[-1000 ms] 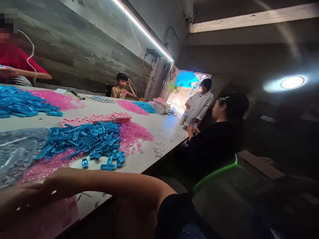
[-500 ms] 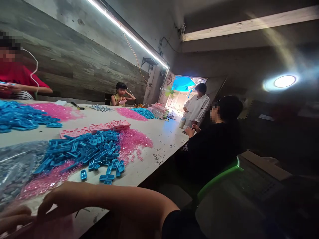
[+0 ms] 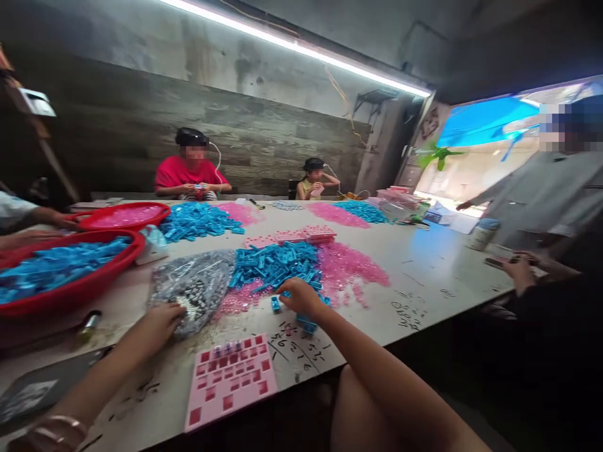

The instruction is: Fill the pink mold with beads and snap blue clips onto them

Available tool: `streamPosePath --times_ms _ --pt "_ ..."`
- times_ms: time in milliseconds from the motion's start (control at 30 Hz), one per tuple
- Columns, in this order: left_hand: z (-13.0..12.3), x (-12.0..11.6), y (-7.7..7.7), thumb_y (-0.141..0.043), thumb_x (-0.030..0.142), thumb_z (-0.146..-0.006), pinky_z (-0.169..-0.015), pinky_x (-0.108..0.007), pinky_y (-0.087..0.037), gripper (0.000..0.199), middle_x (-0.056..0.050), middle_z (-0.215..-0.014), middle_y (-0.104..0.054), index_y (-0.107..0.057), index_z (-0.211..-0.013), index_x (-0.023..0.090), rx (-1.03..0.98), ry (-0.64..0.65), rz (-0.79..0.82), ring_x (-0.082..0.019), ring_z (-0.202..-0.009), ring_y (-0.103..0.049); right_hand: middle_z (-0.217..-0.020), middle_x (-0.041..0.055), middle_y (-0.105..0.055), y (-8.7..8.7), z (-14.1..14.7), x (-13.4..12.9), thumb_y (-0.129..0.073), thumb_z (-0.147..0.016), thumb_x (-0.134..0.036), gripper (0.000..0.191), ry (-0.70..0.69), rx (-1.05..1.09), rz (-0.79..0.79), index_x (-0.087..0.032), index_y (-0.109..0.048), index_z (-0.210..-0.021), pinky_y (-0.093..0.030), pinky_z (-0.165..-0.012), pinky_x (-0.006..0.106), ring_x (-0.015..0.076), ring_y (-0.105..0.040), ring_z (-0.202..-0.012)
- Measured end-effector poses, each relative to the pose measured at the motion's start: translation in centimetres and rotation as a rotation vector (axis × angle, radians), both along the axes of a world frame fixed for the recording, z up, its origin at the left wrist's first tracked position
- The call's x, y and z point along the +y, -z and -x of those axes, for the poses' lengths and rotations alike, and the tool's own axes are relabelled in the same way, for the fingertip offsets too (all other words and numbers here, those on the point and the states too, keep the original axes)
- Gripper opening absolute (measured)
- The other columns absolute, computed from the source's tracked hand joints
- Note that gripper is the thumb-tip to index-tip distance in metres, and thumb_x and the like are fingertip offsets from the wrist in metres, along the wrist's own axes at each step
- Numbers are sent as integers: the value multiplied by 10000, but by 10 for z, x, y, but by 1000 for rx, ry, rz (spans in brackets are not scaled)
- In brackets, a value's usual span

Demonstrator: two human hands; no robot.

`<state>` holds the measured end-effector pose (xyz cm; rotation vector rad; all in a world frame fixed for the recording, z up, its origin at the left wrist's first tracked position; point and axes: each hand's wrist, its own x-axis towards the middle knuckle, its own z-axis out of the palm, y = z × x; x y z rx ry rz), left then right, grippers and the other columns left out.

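Note:
My left hand [image 3: 166, 319] reaches to the mouth of a clear plastic bag [image 3: 188, 276] of small black-and-white parts. Its fingers are bent together against the parts, and what they hold cannot be made out. My right hand [image 3: 301, 296] hovers at the near edge of a pile of blue oblong plastic pieces [image 3: 268, 257], its fingers curved and apart with nothing visible between them. One loose blue piece [image 3: 276, 304] lies just below those fingertips. Between my forearms, a pink plate with square openings [image 3: 230, 380] lies at the table edge; a few clear pieces sit in its top rows.
Pink translucent bits [image 3: 353, 267] spread right of the blue pile, with pink plates [image 3: 292, 236] behind. Red basins [image 3: 136, 251] stand at left, near a dark flat object [image 3: 70, 370]. Several people sit or stand around the white table [image 3: 414, 251], which bears handwritten numbers.
My view has swung left and down, bringing the pink plate and red basins into sight. My hands, earlier close together at lower left, are now apart, at the bag and the blue pile.

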<state>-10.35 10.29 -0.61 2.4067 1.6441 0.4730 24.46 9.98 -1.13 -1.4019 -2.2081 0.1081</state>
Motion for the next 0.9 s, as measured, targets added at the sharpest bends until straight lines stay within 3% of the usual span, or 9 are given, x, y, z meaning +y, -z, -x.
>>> streamPosePath --times_ms 167,300,433,600,700,900 --pt "-6 2 3 -459 219 -710 -789 -302 -429 294 -107 -907 -640 -643 -920 127 133 -21 37 -229 -866 -589 -984 51 -653 5 16 -7 -577 -762 -112 249 -42 -47 -25 -217 -669 -967 -430 -830 280 201 -562 -961" --pt "-5 1 5 -499 199 -711 -754 -297 -431 288 -93 -913 -631 -624 -958 124 65 -20 41 -215 -830 -586 -1135 90 -582 10 40 -14 -537 -760 -80 397 -125 -177 -58 -177 -571 -1144 -415 -860 275 206 -515 -1031" --pt "-6 -3 2 -491 98 -681 -734 -275 -425 286 -71 -895 -638 -620 -935 130 45 -49 88 -192 -810 -587 -1114 86 -578 12 55 -18 -472 -822 -112 295 -172 -257 -64 -216 -611 -1061 -428 -792 309 214 -524 -983" --pt "-9 -8 -3 -502 47 -642 -684 -256 -412 259 -43 -796 -624 -612 -864 127 48 -69 116 -172 -747 -570 -970 88 -611 5 54 -21 -469 -837 -121 200 -177 -320 -9 -175 -661 -852 -407 -730 289 199 -553 -870" --pt "-10 -10 -4 -519 40 -619 -665 -243 -401 228 -31 -774 -604 -600 -811 133 30 -77 95 -165 -744 -556 -937 79 -615 2 49 -20 -480 -823 -92 210 -168 -316 -1 -184 -659 -884 -395 -723 291 191 -552 -863" --pt "-13 -8 -5 -532 50 -617 -647 -234 -391 176 -29 -758 -581 -606 -754 132 59 -77 76 -161 -735 -539 -943 72 -630 7 40 -14 -490 -819 -62 241 -203 -315 -68 -190 -659 -933 -358 -857 393 209 -546 -919"
